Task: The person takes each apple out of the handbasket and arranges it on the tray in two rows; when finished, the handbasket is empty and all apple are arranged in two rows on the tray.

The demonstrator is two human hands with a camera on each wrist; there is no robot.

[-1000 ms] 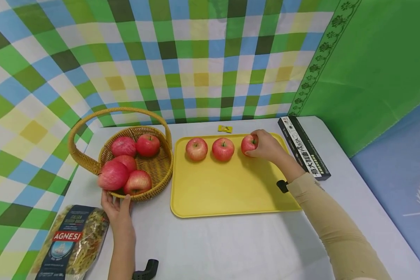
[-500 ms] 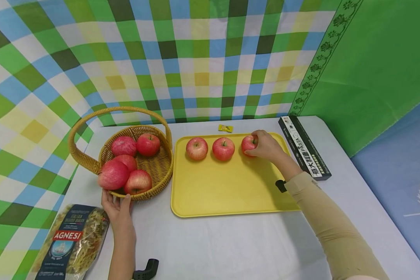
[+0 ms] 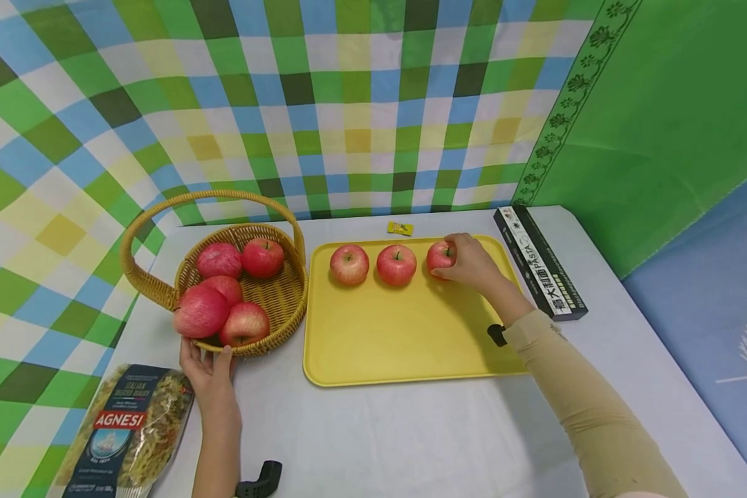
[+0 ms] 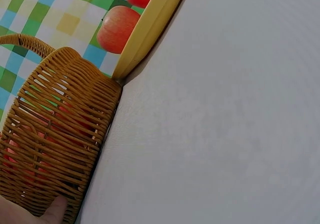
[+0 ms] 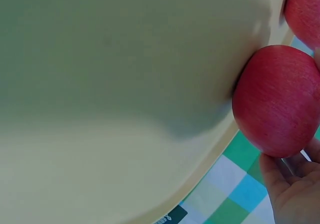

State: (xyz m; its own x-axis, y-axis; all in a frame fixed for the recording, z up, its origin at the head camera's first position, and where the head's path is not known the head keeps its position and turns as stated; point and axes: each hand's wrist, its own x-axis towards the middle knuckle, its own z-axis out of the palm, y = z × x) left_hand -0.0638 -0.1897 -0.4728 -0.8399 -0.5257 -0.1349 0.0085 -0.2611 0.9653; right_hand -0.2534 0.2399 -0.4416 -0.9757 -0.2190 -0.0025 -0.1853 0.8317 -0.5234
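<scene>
My right hand (image 3: 471, 264) is curled around the rightmost apple (image 3: 440, 256), fingers wrapped over its top and far side while it sits on the yellow tray (image 3: 404, 346). From the right wrist view I see that same apple (image 5: 277, 99) pressed against the tray floor (image 5: 115, 84) with my fingers (image 5: 292, 189) cupping it from below in the picture; the head view hides that contact behind the back of my hand.

My left hand (image 3: 208, 366) holds the near rim of the wicker basket (image 3: 280, 297), thumb and fingers pinching its edge, just under the apple that bulges over the rim (image 3: 200, 312). The left wrist view shows only a thumb tip (image 4: 52, 210) on the woven wall (image 4: 60, 144), and that the basket wall touches the tray corner (image 4: 150, 29); the head view shows the four other apples inside.

Leftward of my right grip, two more apples (image 3: 396, 265) (image 3: 349, 264) stand in a row with the held one, each just beside the next. A black pasta box (image 3: 540, 263) lies close to the right of that hand, off the tray. A bag of pasta (image 3: 124, 432) lies just beside my left wrist, on its outer side.
</scene>
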